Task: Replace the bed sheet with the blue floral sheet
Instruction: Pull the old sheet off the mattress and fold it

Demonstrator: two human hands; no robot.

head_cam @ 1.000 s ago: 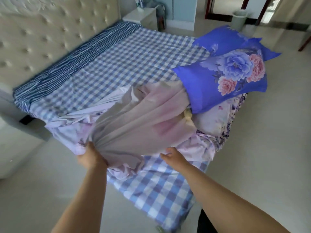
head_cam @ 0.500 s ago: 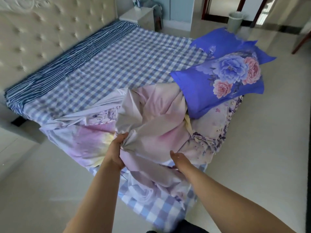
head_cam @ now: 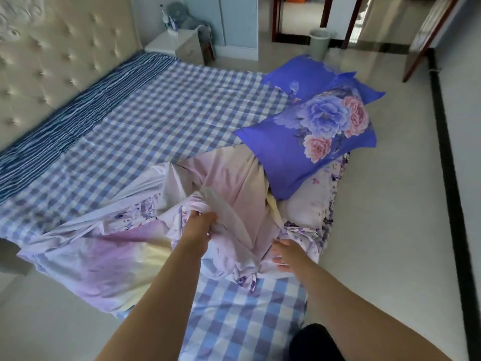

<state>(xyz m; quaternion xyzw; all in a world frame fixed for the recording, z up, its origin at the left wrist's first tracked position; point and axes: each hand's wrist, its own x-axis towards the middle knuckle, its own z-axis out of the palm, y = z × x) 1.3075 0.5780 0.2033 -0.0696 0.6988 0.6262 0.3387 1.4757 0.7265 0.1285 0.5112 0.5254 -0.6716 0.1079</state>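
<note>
Gather the pale floral sheet off the foot of the bed in one bundle.

Your left hand (head_cam: 199,226) grips a bunched fold of the pale floral sheet (head_cam: 229,183), which lies crumpled across the near corner of the checked mattress cover (head_cam: 161,121); your right hand (head_cam: 285,254) rests on the fabric's near edge with fingers loosely spread, holding nothing. Close that right hand on the loose edge before you pull, so the cloth comes up together. One end is pinned under the blue floral pillow (head_cam: 312,136), so lift or shift the pillow first, or it will likely drag off. No blue floral sheet shows in this view.
</note>
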